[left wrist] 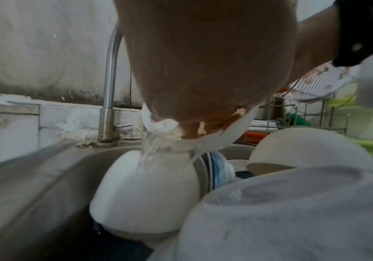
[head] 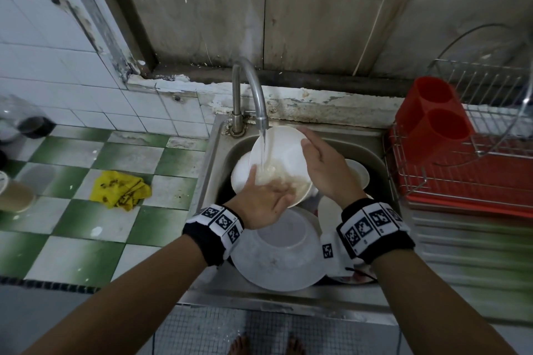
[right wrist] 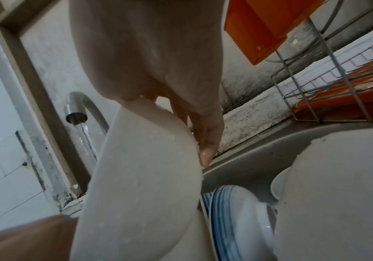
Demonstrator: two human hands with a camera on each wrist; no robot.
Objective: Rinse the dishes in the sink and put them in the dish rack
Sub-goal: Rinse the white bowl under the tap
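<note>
The white bowl is tilted on edge over the sink, its opening facing the tap at 12 o'clock, with water running into it. The right hand holds its rim from 3 o'clock, fingers wrapped over the edge. The left hand lies with flat fingers inside it at 7 o'clock. More white dishes fill the sink. At 3 o'clock stands the dish rack, carrying a red cutlery holder. No writing is legible.

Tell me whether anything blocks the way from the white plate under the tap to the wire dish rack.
Nothing visible does. The round white plate, held by the right hand, is above the steel sink; the wire dish rack with its red cutlery holder sits right beside it.
</note>
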